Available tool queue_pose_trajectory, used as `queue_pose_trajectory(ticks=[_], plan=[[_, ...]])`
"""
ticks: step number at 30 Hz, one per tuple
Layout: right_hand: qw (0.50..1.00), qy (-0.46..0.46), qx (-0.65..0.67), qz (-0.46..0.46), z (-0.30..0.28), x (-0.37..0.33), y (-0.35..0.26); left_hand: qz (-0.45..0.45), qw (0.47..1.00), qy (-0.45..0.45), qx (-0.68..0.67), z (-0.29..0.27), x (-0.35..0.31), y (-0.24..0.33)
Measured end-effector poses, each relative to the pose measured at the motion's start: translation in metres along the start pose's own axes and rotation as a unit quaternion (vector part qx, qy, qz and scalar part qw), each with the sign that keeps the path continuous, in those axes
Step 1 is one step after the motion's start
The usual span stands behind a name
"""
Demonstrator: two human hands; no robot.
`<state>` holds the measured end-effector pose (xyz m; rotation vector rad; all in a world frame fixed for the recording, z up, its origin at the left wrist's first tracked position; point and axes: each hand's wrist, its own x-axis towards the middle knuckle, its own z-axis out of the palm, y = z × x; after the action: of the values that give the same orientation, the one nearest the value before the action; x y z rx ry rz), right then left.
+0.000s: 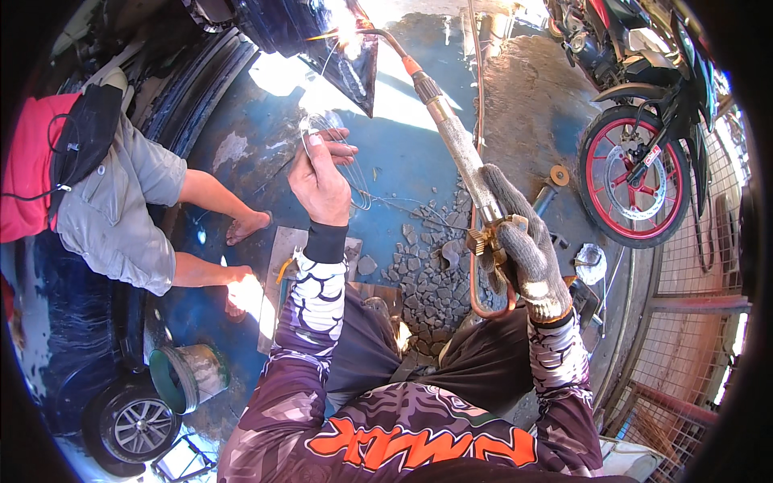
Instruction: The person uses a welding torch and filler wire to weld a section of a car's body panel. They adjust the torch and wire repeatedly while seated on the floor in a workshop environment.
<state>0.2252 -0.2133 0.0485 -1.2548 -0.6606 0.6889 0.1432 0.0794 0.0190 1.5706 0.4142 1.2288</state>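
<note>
My gloved right hand (531, 262) is wrapped round the brass valve end of a gas welding torch (457, 138). The torch slants up and away to the left, and its bent tip meets a bright glow on the lower corner of a dark metal panel (364, 79). Between the thumb and fingers of my bare left hand (322, 183), a loose coil of thin wire (359, 179) is pinched. One strand rises from the coil toward the panel. Glare hides the spot where the flame meets the metal. A hose (491, 311) loops down from the torch's rear.
A person in grey shorts (121, 201) stands at the left beside a dark car; a bucket (193, 377) and wheel (138, 428) are nearby. Broken grey chips (431, 282) litter the blue floor. At right stand a motorcycle (632, 173), an angle grinder (581, 302) and a mesh fence (692, 354).
</note>
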Motion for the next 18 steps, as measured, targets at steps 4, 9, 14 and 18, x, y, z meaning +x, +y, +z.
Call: queue_pose_trajectory(ticks=[4,9,14,18], plan=[[1.0,-0.003,0.004,-0.002,0.0,0.002,-0.0006,-0.001,1.0,0.0,0.003,0.0006,0.0008,-0.0012],[1.0,-0.007,0.02,-0.013,0.0009,0.0029,0.0011,-0.001,1.0,0.002,0.002,0.001,0.0005,-0.0016],[1.0,-0.006,0.018,-0.017,0.0007,0.0023,0.0031,0.0,1.0,0.001,0.0,-0.0006,0.0002,-0.0019],[1.0,-0.003,0.014,-0.023,0.0007,0.0033,0.0033,-0.001,1.0,0.001,0.0,-0.0002,0.0007,-0.0027]])
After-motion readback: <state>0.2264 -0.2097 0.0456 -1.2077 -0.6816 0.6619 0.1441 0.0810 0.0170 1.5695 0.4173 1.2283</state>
